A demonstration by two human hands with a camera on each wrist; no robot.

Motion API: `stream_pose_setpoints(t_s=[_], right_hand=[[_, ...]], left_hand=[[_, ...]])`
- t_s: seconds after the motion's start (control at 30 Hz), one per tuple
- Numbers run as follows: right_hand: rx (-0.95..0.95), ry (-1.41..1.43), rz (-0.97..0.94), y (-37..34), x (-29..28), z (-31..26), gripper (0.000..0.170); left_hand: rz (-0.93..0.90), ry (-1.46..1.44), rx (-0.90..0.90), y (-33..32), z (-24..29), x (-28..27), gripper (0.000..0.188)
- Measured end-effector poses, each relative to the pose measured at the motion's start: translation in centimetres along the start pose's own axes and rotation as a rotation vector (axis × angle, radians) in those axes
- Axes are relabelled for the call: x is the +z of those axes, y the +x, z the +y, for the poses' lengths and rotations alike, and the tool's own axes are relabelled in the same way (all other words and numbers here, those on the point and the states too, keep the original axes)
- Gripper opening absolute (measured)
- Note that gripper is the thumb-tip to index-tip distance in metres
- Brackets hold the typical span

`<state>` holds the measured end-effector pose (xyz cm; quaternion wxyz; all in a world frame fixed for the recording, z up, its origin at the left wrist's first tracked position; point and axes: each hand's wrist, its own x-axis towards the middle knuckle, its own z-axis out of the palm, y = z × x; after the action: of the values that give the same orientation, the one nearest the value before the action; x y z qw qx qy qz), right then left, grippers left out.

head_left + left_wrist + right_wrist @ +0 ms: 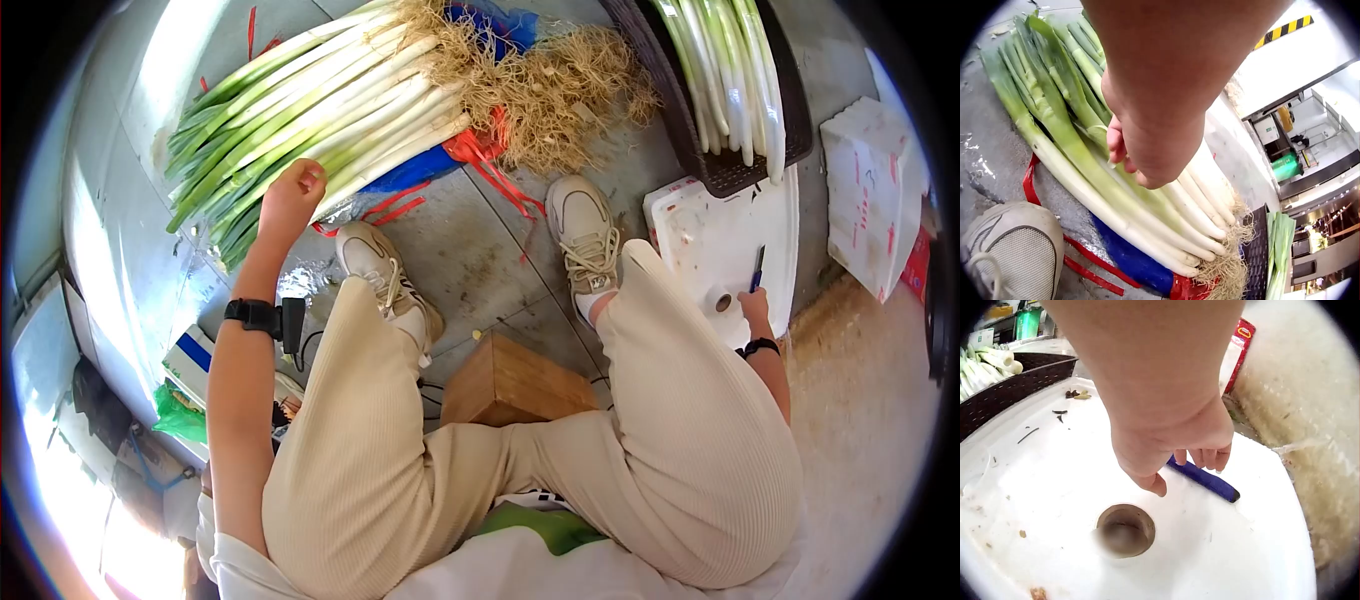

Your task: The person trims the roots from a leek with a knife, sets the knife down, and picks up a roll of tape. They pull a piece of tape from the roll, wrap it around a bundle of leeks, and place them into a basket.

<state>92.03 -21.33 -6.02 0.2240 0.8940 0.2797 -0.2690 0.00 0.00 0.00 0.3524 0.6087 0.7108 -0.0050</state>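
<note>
The slim, blue-handled knife (1207, 480) lies at the right hand's (1172, 440) loosely parted fingers, long axis pointing forward over the smooth white board (1260, 550); the left hand (297, 188), its grip unclear, is nearer the long green-and-white leeks (335, 98).

Grey tiled floor (490, 262) under leeks (345, 90), blue plastic (412, 172), red ribbon (474, 148), wooden block (525, 382)

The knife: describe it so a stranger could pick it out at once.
Find the dark basket, then the white tray beside it. The knife is at the right hand, near a round opening. Its slim blue handle sets it apart from that opening and the brown scraps.
</note>
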Motion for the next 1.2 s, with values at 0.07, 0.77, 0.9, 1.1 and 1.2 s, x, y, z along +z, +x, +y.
stream_pose_setpoints(t_s=[0.07,0.77,0.9,1.1,1.2], right_hand=[[-0.052,0.016,0.079,-1.0,0.6,-0.5,0.082],[0.016,0.021,0.097,3.0,1.4,2.5,0.066],[0.055,-0.164,0.165,-0.4,0.1,-0.4,0.056],[-0.141,0.028,0.016,0.8,1.0,0.5,0.055],[-0.189,-0.047,0.141,0.1,1.5,0.0,0.050]], left_hand=[[0.017,-0.022,-0.017,-0.5,0.0,0.0,0.040],[0.104,0.068,0.053,-0.7,3.5,0.7,0.038],[0.136,0.114,0.060,-0.8,4.8,0.2,0.043],[0.243,0.213,0.202,-0.6,5.8,0.0,0.048],[0.248,0.263,0.281,0.1,6.4,0.4,0.047]])
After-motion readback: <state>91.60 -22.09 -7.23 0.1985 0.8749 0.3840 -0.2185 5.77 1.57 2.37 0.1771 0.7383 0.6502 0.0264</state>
